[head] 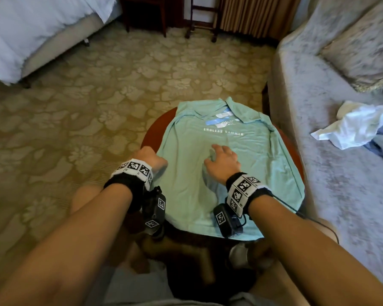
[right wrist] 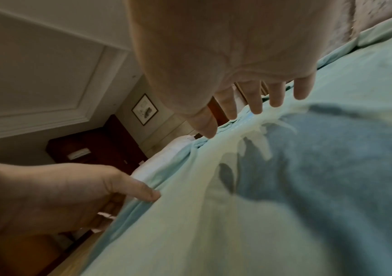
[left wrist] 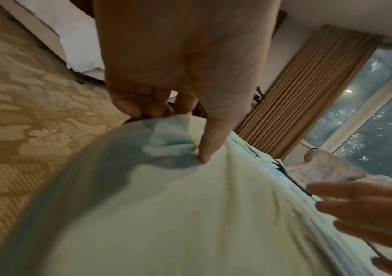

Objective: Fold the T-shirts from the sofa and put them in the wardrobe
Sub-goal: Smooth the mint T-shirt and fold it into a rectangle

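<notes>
2 hands work the mint T-shirt (head: 230,164) spread on the bench (head: 154,131): left hand (head: 149,159) pinches its side edge, right hand (head: 222,161) lies flat, fingers spread; pin the middle, fold straight

A mint-green T-shirt (head: 230,164) lies spread face up over a small round wooden table (head: 155,131), its collar toward twelve o'clock and white lettering across the chest. The left hand (head: 149,159) grips the shirt's edge at about nine o'clock, fingers curled into the cloth. The right hand (head: 222,161) rests at the shirt's middle with fingers spread. At three o'clock stands a grey sofa (head: 332,151) with crumpled white and blue clothes (head: 360,127) on its seat. A bed (head: 31,29) sits at ten o'clock.
</notes>
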Available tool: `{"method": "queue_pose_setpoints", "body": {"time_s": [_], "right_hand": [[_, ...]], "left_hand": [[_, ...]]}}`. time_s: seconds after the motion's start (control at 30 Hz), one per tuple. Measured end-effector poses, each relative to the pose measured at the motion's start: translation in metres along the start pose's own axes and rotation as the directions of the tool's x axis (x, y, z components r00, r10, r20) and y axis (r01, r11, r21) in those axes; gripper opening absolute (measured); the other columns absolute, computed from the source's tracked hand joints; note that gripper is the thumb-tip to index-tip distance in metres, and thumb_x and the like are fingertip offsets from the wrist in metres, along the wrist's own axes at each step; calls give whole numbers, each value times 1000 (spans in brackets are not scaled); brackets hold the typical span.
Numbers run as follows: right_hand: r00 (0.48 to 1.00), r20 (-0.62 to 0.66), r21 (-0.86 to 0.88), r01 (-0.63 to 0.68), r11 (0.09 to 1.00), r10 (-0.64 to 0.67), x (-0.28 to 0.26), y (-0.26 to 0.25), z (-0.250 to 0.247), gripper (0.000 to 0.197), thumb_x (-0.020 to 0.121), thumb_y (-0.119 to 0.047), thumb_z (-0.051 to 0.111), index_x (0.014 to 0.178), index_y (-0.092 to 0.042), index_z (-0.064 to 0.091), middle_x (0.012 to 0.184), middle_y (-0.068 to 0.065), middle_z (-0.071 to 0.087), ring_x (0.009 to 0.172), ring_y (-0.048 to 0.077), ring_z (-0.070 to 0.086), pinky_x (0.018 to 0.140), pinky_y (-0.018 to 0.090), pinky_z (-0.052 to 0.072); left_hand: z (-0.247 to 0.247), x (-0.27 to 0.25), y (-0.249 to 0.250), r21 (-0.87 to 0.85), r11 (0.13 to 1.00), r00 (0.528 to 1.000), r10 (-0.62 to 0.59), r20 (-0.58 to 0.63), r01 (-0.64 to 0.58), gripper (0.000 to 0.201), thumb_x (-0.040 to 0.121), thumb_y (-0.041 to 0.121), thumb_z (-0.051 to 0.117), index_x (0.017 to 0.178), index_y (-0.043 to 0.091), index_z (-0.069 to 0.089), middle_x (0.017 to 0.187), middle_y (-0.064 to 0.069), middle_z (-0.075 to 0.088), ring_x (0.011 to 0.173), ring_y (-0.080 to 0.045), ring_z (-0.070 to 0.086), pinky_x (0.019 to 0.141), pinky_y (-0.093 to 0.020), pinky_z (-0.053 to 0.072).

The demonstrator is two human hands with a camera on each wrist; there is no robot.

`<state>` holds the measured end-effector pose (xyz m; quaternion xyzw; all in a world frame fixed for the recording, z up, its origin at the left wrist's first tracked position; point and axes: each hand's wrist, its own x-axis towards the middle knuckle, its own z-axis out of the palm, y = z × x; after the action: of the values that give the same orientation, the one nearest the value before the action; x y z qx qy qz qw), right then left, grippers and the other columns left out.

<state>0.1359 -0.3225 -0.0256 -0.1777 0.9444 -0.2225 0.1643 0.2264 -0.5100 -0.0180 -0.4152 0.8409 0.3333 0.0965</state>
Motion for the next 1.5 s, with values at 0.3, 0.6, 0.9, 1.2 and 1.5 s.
{"method": "queue_pose_setpoints", "body": {"time_s": [0.3,0.6,0.9,1.2,1.5], "right_hand": [[990,-16,191,143,971,-143,-34,-23,20,40,93,-23,52,132,-15,56,134,14,54,123,30,52,106,34,39],[997,77,411,-19,912,-14,-55,-17,24,19,89,-19,53,100,-20,68,101,8,72,98,24,67,95,36,52],[977,211,608,-145,781,17,-70,-18,27,15,94,-4,49,90,-7,63,73,11,65,52,18,61,57,31,58],[926,377,738,-287,611,-20,-87,-24,28,17,100,-14,49,106,-1,57,76,14,63,60,22,65,53,27,56],[846,533,678,-414,608,-19,-97,-22,40,50,91,-46,52,120,-6,57,74,10,60,54,17,52,51,28,37]], "left_hand": [[-2,-50,18,419,819,810,523,-266,-392,20,84,7,56,103,10,50,92,-16,64,88,-39,63,64,-35,40],[45,-66,-5,455,759,868,491,72,-467,34,83,21,58,116,13,55,114,-12,54,107,-33,55,86,-42,50],[27,-81,-24,416,867,959,278,51,-274,31,72,39,65,76,12,51,73,-2,54,75,-26,57,62,-28,41],[14,-95,-21,325,852,907,418,46,-409,21,93,13,51,109,5,41,104,-18,59,85,-31,56,67,-36,42],[27,-118,-18,26,887,850,434,298,-461,30,89,39,65,85,9,69,68,-2,68,45,-12,58,44,-22,48]]}}
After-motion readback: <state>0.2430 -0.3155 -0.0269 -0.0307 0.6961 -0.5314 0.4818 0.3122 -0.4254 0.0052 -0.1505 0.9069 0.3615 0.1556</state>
